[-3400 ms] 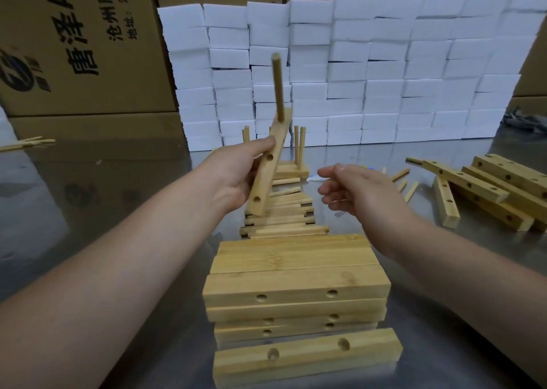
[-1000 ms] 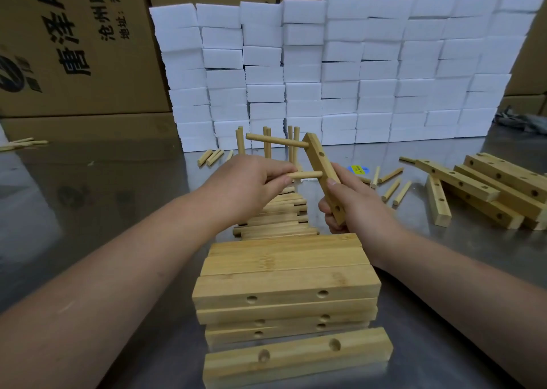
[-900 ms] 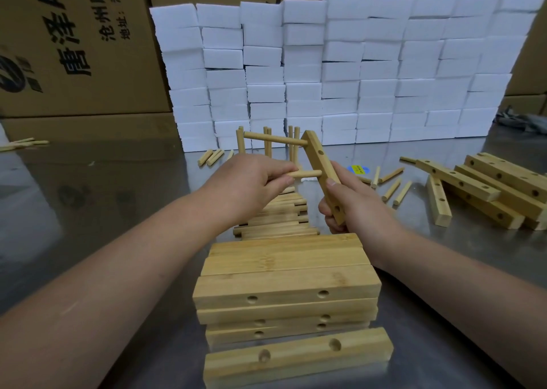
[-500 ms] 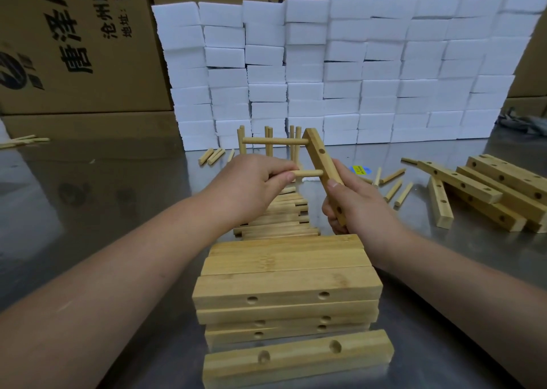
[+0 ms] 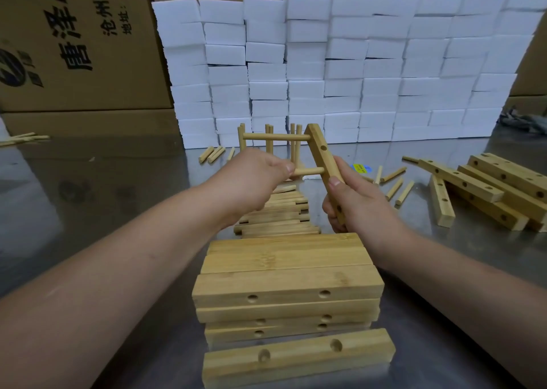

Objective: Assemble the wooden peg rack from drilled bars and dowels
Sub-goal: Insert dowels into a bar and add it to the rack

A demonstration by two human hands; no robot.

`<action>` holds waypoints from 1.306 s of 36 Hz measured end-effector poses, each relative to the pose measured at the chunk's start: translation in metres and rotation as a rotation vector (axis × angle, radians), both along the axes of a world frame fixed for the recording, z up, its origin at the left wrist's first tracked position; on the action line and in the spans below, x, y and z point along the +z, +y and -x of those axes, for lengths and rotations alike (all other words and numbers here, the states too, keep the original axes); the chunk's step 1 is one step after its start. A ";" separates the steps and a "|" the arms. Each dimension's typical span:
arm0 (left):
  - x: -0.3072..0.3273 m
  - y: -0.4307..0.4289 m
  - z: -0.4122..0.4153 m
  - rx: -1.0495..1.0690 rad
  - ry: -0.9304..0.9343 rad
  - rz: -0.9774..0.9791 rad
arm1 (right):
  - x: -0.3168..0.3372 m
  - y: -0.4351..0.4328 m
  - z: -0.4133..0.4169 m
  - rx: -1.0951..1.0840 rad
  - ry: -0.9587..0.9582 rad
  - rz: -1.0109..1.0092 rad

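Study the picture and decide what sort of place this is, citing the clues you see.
Probably a small factory or warehouse workbench: printed cardboard cartons stand behind, white blocks are stacked in a wall, and batches of identical drilled bars lie on a metal table.

You are in a warehouse-type assembly workshop — printed cardboard cartons [image 5: 74, 42] line the far wall, white foam blocks [image 5: 340, 63] are stacked high before them, and batches of drilled wooden bars [image 5: 287, 288] and dowels [image 5: 395, 185] lie across a metal table [image 5: 88, 187].
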State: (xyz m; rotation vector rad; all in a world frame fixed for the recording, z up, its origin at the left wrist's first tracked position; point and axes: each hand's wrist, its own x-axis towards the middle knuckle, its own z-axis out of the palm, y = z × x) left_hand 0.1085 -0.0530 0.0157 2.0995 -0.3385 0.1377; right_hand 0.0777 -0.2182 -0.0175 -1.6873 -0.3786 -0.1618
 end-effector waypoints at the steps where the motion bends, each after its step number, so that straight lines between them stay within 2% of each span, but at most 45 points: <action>1: 0.000 0.000 0.000 -0.008 0.036 0.043 | 0.000 0.000 0.000 0.010 0.000 -0.006; 5: 0.000 0.000 -0.002 -0.062 0.103 0.111 | 0.000 -0.001 -0.001 0.004 -0.031 0.018; 9: 0.005 0.005 -0.003 -0.074 0.131 0.016 | -0.007 0.002 -0.004 -0.029 -0.003 0.003; 12: 0.012 0.013 -0.004 -0.006 0.174 0.014 | -0.011 0.001 -0.010 -0.106 0.094 -0.053; 17: 0.007 0.028 -0.009 0.165 0.096 0.032 | -0.011 -0.004 -0.016 -0.190 0.186 -0.183; 23: -0.014 0.042 0.000 0.063 0.091 -0.290 | -0.011 -0.004 -0.019 -0.194 0.227 -0.227; 30: -0.034 0.044 0.003 -0.004 0.141 -0.318 | -0.012 -0.003 -0.019 -0.213 0.238 -0.240; 39: -0.031 0.043 -0.002 -0.030 0.097 -0.436 | -0.013 -0.004 -0.025 -0.193 0.285 -0.269; 47: -0.028 0.041 -0.002 -0.033 0.101 -0.531 | -0.018 -0.003 -0.037 -0.167 0.302 -0.201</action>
